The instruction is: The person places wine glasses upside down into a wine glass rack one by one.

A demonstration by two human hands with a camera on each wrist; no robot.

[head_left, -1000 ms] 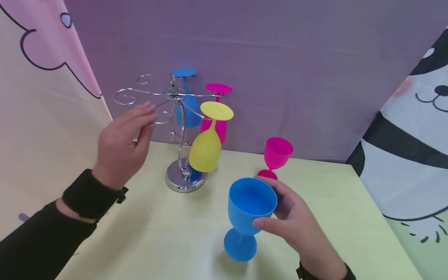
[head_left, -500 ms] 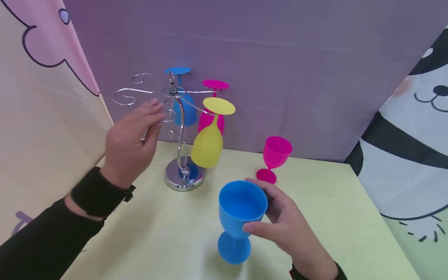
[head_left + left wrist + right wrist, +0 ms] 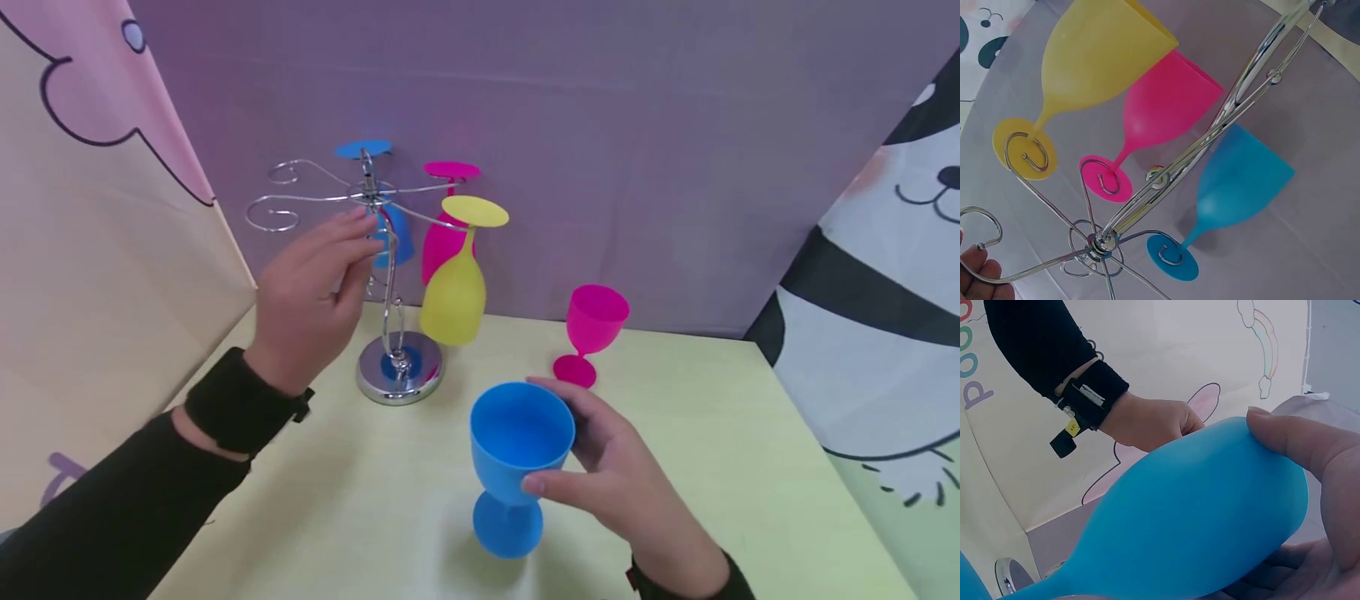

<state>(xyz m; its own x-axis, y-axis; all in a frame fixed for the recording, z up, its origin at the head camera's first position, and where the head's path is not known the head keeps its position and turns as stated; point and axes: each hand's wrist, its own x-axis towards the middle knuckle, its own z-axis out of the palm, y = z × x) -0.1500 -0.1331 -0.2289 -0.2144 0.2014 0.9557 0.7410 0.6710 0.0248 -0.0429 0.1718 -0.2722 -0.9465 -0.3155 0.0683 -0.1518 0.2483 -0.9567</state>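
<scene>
In the head view my left hand [image 3: 315,287] is at the front of a chrome stemware rack [image 3: 393,292]. Its fingers, fairly straight, touch one curled wire arm [image 3: 1029,270], seen in the left wrist view. Upside down from other arms hang a yellow goblet [image 3: 454,300], a pink goblet [image 3: 442,237] and a blue goblet [image 3: 1235,181]. My right hand [image 3: 622,483] grips the bowl of another blue goblet [image 3: 517,442], upright above the table, thumb on the near side. In the right wrist view this goblet's bowl covers part of the left hand.
Another pink goblet [image 3: 596,321] stands upright on the pale yellow table [image 3: 720,467], right of the rack. The rack's round chrome base [image 3: 400,371] rests near the back edge. A purple backdrop [image 3: 600,150] rises behind, with a panda-print sheet [image 3: 885,292] at the right.
The left hand has moved right with the wire arm, and the rack's top has turned. The yellow goblet shifts right, the hanging blue one left. The right hand with its goblet shifts slightly left.
</scene>
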